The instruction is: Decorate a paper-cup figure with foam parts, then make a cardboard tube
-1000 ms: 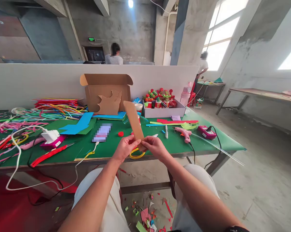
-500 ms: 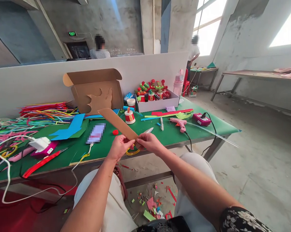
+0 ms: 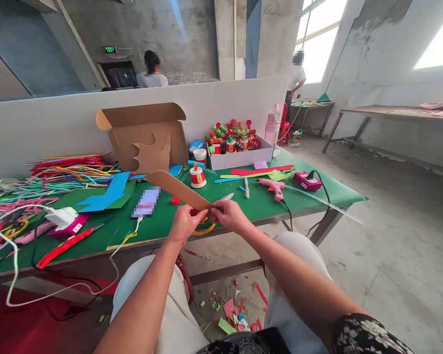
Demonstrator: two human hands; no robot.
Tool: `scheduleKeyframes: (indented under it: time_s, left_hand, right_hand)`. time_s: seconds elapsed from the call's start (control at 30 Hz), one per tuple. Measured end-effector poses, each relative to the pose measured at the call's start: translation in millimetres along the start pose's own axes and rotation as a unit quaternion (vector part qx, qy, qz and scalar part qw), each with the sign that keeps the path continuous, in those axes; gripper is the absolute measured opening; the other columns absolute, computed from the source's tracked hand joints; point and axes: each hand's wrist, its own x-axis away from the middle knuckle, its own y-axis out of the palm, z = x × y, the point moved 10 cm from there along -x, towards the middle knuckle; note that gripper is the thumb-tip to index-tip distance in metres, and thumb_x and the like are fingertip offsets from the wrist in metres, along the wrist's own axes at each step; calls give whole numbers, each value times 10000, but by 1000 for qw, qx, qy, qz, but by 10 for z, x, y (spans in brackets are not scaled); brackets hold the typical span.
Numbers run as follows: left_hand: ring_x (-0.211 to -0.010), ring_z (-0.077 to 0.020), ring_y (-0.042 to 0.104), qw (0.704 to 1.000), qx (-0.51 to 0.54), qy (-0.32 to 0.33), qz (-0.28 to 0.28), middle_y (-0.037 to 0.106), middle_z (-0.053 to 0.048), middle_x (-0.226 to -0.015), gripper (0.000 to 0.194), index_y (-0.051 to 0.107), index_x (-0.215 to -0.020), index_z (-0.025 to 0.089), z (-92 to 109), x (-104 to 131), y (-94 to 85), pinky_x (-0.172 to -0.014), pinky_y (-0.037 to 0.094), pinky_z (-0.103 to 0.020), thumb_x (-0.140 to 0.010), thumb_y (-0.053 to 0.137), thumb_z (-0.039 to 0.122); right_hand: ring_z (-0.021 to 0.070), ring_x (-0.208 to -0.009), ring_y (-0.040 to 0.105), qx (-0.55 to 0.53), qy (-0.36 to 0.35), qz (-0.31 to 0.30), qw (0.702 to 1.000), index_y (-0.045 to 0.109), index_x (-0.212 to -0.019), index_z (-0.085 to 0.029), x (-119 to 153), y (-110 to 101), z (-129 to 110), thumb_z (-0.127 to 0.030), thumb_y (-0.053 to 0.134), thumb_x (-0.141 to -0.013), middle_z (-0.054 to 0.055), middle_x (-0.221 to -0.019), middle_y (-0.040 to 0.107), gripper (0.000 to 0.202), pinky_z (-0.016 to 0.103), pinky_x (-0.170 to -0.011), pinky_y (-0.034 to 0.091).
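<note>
Showing matt, smooth brown cardboard in the strip (image 3: 179,189).
Looking like glossy plastic on the pink glue gun (image 3: 273,187), gleaming smooth and faintly shiny across the green worktop (image 3: 157,228), appearing rough and dull on the concrete floor (image 3: 376,246).

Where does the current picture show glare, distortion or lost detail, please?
Head view: the window panes are blown out to white; head view: the phone is pixelated beyond reading; head view: the forearms seem stretched toward the lower edge; head view: the cardboard strip looks fairly sharp.
</note>
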Motion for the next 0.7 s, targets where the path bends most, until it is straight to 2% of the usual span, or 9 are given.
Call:
scheduleKeyframes:
  time_s: [0.1,0.2,0.33,0.43,0.57,0.7]
  left_hand:
    - [-596,-188,632,1000,10,-15,-13,677,-38,-583,376,682,-645,141,-55,-23,16,-568,489,-264,-498,825,456]
    - [-675,-227,659,1000,-5,7,-12,689,-50,-615,325,681,-645,150,-30,-30,42,-626,509,-291,-532,808,426]
    - [-751,-236,655,987,-108,108,56,688,-54,-673,133,669,-638,190,175,33,15,-736,509,-319,-640,727,310]
    - [-807,-226,649,970,-160,165,72,690,-56,-726,72,664,-639,210,288,89,54,-801,494,-313,-693,664,257]
    - [-720,-237,654,986,-109,80,98,705,-74,-693,133,668,-640,178,105,18,-83,-690,499,-319,-650,700,306]
    - [-630,-201,634,996,-3,22,84,693,-48,-630,221,684,-656,149,0,-51,-175,-601,492,-288,-593,741,354]
  right_hand:
    - [109,-495,547,55,-27,19,998,568,-566,-189,11,-29,-39,-147,569,-771,-26,-498,575,209,182,-462,404]
    - [117,-497,562,51,-15,33,998,577,-557,-191,-3,-44,2,-142,577,-757,-23,-497,591,206,189,-463,413]
    - [130,-487,584,-21,39,36,998,615,-575,-195,-46,-24,162,-134,569,-743,-18,-491,616,184,207,-471,448]
    - [127,-457,575,-67,70,40,995,611,-574,-193,-57,-10,246,-134,559,-746,-23,-468,596,189,213,-465,467]
    - [107,-508,604,-115,49,16,992,621,-651,-189,-46,25,166,-120,587,-756,-38,-522,624,130,191,-520,509]
    - [104,-511,628,-186,90,-55,977,621,-702,-174,-2,157,165,-126,655,-754,-27,-577,671,79,206,-543,553]
